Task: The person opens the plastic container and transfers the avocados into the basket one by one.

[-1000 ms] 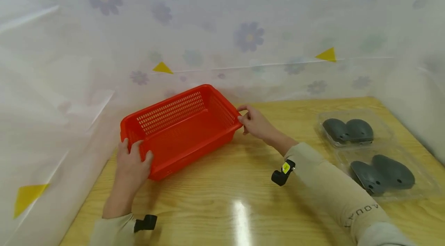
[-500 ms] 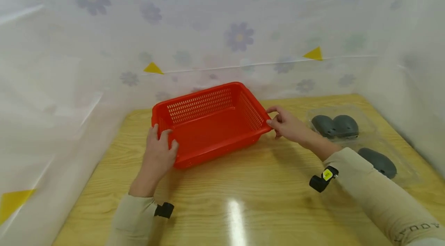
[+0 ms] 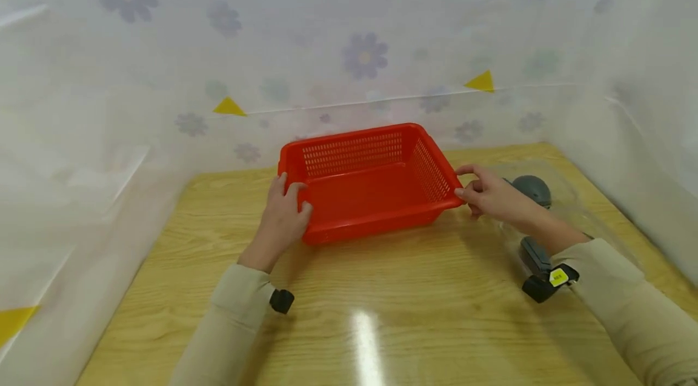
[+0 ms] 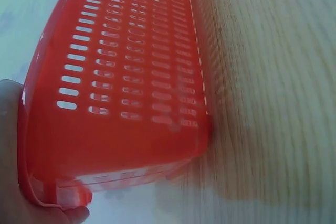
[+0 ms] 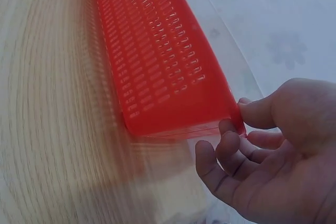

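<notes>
A red plastic basket (image 3: pixel 360 192) with slotted walls stands on the wooden table near its back edge, with nothing inside. My left hand (image 3: pixel 282 216) grips the rim at the left end, thumb and fingers hooked over it. At the opposite end my right hand (image 3: pixel 493 197) pinches the rim by the near right corner. The right wrist view shows the thumb (image 5: pixel 257 114) on top of the rim and curled fingers beneath. In the left wrist view the basket's slotted side (image 4: pixel 126 77) fills much of the picture, its base close to the tabletop.
Clear plastic packages with dark grey rounded shells (image 3: pixel 533 189) lie at the table's right, partly hidden by my right arm. A white flower-patterned sheet (image 3: pixel 349 22) hangs behind and along both sides. The wooden table (image 3: pixel 305 337) extends in front of the basket.
Both hands have carried the basket to the right, and it has turned to lie straighter along the back edge. My right forearm now covers more of the packages.
</notes>
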Demonstrator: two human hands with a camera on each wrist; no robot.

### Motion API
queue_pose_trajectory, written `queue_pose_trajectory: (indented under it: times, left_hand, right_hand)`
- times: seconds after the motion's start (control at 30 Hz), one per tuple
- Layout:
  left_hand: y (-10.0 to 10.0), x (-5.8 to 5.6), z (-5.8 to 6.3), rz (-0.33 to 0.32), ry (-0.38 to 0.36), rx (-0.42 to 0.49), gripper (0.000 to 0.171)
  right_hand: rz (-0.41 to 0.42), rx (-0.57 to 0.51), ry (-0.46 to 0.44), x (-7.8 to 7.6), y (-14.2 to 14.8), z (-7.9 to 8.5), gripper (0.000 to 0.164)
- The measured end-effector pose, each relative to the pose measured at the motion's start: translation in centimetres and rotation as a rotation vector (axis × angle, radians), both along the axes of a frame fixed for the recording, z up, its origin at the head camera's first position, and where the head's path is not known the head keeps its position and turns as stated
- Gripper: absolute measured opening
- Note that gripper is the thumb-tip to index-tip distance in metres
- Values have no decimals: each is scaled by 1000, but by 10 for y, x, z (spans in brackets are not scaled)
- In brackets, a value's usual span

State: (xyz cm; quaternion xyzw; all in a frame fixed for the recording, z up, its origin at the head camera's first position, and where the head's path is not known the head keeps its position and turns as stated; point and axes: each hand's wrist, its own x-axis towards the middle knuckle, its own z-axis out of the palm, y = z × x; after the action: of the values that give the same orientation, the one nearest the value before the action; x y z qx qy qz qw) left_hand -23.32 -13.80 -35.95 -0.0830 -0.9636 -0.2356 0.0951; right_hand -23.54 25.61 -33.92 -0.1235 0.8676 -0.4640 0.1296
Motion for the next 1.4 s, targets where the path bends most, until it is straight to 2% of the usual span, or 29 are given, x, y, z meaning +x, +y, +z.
queue_pose_trajectory:
  times: [0.17,0.37,0.8,0.9,1.0,1.1,1.2,1.3,1.4]
  left_hand:
    - [5,-12,-3,-27,4,82,35]
    - [0,-17,-5,-44,-8,206,37]
    - [2,-22,-4,-24,-12,247,37]
    - [3,-20,-4,-24,19,246,37]
    - [7,-14,0,-44,124,238,36]
    - [16,-4,12,-121,291,218,35]
    - [34,10,28,-271,438,204,33]
    - [54,24,40,-446,506,209,31]
    - [73,37,45,-580,513,191,31]
  right_hand:
    - [-21,29,13,5,8,1,54]
    - [-18,-9,1,9,9,-1,53]
    - [-59,-11,-4,8,11,-6,54]
    - [-66,-9,1,14,15,-4,54]
    - [-72,2,40,22,26,2,52]
    - [-93,34,120,33,40,10,45]
    - [-145,101,192,45,58,17,40]
    - [-228,182,255,57,79,22,39]
    - [-301,268,303,64,96,22,39]
